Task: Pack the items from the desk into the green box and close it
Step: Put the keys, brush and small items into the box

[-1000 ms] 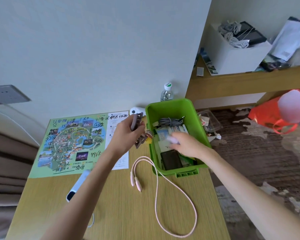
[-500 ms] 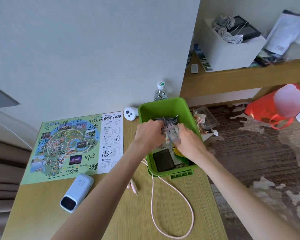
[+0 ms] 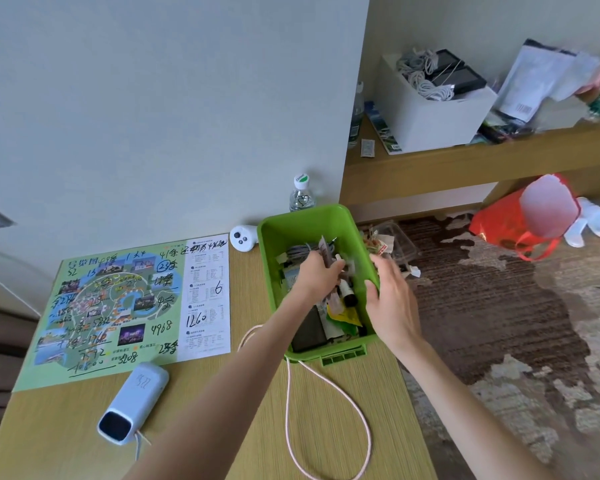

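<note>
The open green box [image 3: 312, 220] stands at the desk's right edge, filled with a grey cable, cards, a black device and packets. My left hand [image 3: 317, 277] reaches down into the box and grips a small bundle of items, among them a brown stick-like piece. Over the box's right rim, my right hand [image 3: 392, 303] has its fingers spread, thumb against the rim's inner side, holding nothing that I can see. A pink cable [image 3: 326, 410] loops across the desk in front of the box. A light blue power bank [image 3: 134, 403] lies at front left.
A green map sheet [image 3: 118, 306] covers the desk's left part. A small white device [image 3: 243, 238] and a water bottle [image 3: 302, 195] stand by the wall behind the box. The desk edge drops to carpet on the right, where a red bag [image 3: 520, 220] sits.
My left hand carried the small bundle from above the desk into the box. My right hand came up out of the box to its right rim and spread its fingers.
</note>
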Demonstrator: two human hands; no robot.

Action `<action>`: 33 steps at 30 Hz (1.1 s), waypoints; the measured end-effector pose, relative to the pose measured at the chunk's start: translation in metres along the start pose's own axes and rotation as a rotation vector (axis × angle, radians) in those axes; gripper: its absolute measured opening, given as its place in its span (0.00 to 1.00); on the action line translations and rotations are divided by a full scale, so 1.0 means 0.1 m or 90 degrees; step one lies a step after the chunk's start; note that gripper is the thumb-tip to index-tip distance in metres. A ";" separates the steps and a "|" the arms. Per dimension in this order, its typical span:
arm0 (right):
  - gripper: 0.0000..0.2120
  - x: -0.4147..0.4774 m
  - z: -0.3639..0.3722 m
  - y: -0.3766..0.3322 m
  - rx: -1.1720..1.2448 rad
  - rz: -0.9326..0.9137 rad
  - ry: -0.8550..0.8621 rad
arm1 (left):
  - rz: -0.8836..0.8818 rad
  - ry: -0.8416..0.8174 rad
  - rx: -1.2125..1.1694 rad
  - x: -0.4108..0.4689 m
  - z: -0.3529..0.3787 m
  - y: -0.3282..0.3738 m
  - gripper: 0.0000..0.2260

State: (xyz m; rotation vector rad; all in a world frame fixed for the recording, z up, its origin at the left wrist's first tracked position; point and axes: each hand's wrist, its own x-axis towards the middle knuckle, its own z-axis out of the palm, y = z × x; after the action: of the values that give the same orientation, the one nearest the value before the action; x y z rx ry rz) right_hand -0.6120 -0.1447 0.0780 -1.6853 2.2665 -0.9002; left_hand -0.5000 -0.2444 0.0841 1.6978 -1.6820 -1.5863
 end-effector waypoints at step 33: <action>0.17 -1.08 0.57 -1.14 -0.014 -0.387 -0.164 | 0.009 0.338 0.266 -1.86 -1.31 -2.35 0.11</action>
State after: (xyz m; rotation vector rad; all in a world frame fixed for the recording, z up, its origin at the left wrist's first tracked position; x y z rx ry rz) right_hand -0.4561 -0.0863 0.0739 -2.3940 1.6216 -0.6942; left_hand -0.2189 -0.0842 0.0343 2.0536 -1.7938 -0.6955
